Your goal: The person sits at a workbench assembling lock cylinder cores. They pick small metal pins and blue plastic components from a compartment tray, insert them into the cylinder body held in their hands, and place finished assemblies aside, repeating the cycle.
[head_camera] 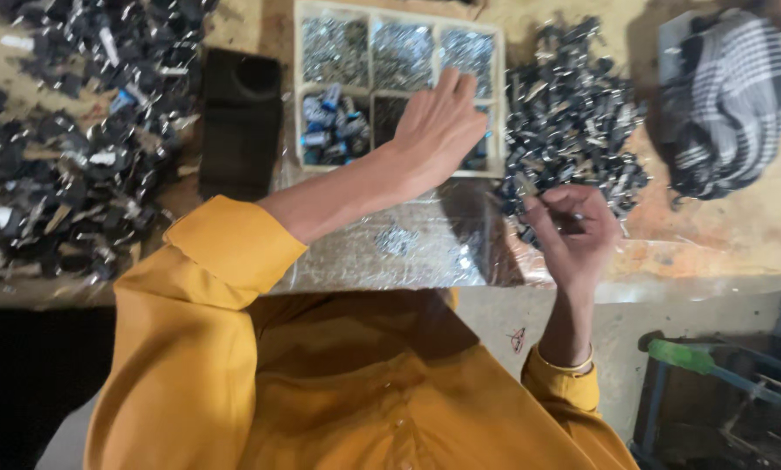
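Left hand reaches open-fingered into the divided tray, right hand pinches a small dark part beside the heap; I judge that loose grip could drop it among lookalikes.

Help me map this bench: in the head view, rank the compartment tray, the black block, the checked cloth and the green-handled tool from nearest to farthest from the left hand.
1. Compartment tray: the left hand reaches into it.
2. Black block: beside the tray's left edge.
3. Checked cloth: far right of the bench.
4. Green-handled tool: lower right, below the bench edge.
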A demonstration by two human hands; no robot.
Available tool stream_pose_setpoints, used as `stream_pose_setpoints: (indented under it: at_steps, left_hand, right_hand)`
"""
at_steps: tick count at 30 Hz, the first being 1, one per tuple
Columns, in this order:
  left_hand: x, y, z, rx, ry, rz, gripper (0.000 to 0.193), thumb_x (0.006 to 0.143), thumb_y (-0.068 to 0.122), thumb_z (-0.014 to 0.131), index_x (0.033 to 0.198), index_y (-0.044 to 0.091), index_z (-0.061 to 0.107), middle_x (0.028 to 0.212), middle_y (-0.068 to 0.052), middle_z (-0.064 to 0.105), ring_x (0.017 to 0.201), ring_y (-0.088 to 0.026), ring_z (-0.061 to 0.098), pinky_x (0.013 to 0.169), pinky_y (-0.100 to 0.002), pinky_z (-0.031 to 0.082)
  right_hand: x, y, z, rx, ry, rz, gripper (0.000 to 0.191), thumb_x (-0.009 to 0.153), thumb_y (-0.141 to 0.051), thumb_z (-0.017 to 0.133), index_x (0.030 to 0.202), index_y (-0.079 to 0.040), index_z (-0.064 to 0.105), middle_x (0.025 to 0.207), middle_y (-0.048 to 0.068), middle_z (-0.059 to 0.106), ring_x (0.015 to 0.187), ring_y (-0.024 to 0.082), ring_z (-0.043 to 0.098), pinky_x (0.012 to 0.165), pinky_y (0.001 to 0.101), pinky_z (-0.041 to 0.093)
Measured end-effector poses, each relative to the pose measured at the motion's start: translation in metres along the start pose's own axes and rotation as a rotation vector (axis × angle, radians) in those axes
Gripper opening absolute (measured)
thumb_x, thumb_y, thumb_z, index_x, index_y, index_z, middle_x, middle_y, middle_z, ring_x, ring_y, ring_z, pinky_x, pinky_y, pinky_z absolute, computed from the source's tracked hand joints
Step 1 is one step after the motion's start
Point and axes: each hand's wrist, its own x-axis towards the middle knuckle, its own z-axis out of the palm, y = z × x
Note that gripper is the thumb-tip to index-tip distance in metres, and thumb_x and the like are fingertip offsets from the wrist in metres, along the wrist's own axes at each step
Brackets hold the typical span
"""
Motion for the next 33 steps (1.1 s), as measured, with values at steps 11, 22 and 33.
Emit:
stream_pose_setpoints:
  at_steps: [11, 22, 33]
  left_hand:
    - [-0.044, -0.011, -0.06, -0.316, 0.149, -0.117, 0.025, 0.093, 0.026, 0.078, 0.096, 0.002, 0.071, 0.073, -0.013, 0.07, 0.066, -0.03, 0.071, 0.053, -0.044, 0.054]
    - [-0.102, -0.02, -0.084, -0.492, 0.174, -0.16, 0.021, 0.096, 0.024, 0.076, 0.107, 0.007, 0.073, 0.095, -0.007, 0.072, 0.077, -0.027, 0.071, 0.066, -0.045, 0.054]
    - [-0.104, -0.005, -0.082, -0.486, 0.109, -0.146, 0.023, 0.097, 0.027, 0.075, 0.11, 0.008, 0.073, 0.093, -0.005, 0.068, 0.078, -0.025, 0.069, 0.062, -0.043, 0.053]
  right_hand:
    - [-0.011, -0.046, 0.073, -0.639, -0.176, -0.446, 0.031, 0.084, -0.005, 0.089, 0.113, -0.006, 0.077, 0.107, 0.011, 0.07, 0.094, 0.026, 0.066, 0.081, 0.039, 0.052]
    - [-0.1, -0.015, 0.232, -0.397, -1.242, -0.103, 0.014, 0.1, -0.016, 0.071, 0.105, -0.002, 0.073, 0.095, 0.016, 0.073, 0.085, 0.033, 0.07, 0.084, 0.0427, 0.056]
    - [-0.097, -0.013, 0.257, -0.546, -1.103, -0.018, 0.021, 0.096, -0.017, 0.074, 0.107, 0.0, 0.07, 0.095, 0.017, 0.072, 0.086, 0.033, 0.069, 0.083, 0.043, 0.055]
